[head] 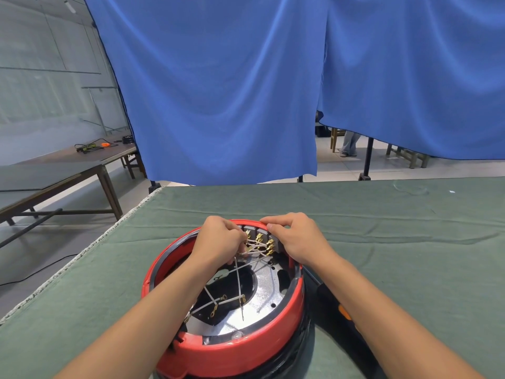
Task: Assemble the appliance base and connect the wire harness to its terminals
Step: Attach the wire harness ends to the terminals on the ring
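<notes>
A round red appliance base [246, 348] lies upside down on the green table cloth, its silver metal plate [262, 296] and black inner opening showing. White harness wires [237, 280] with brass connectors cross the inside. A row of brass terminals [266, 243] sits at the far inner wall. My left hand [221, 239] pinches a wire end beside those terminals, fingers curled. My right hand [295, 236] grips the far rim of the base, thumb and fingers curled over the edge next to the terminal block.
A black tool with an orange button [341, 313] lies on the cloth right of the base, partly under my right forearm. The green-covered table [382, 214] stretches right and back. Blue curtains [246, 91] hang behind. Dark side tables [68, 170] stand at the left.
</notes>
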A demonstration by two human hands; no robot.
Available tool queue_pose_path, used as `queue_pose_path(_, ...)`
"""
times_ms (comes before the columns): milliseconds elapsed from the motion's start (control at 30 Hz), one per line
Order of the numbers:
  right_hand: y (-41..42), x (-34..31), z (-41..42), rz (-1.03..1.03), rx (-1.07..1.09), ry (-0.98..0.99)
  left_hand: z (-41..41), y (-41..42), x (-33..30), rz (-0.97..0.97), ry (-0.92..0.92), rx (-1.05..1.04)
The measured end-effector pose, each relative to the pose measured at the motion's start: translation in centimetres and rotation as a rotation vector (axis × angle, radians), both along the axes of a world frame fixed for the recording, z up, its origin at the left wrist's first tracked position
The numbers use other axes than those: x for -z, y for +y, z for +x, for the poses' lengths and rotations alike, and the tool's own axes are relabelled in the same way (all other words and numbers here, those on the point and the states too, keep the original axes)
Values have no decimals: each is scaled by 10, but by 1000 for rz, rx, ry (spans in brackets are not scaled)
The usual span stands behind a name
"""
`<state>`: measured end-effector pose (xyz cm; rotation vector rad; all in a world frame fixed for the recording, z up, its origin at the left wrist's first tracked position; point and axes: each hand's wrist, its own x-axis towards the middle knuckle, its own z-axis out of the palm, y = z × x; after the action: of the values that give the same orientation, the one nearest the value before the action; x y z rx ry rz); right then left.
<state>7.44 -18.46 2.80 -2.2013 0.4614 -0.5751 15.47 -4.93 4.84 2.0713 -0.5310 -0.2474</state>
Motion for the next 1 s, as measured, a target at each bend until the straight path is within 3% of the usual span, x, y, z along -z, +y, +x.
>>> queue_pose_path(500, 1, -5, 1, -158, -47, 71, -5, -9, -4, -95, 106, -98)
queue_pose_path(1000, 9, -12, 18, -191, 9, 167, -5, -6, -1, -100, 129, -29)
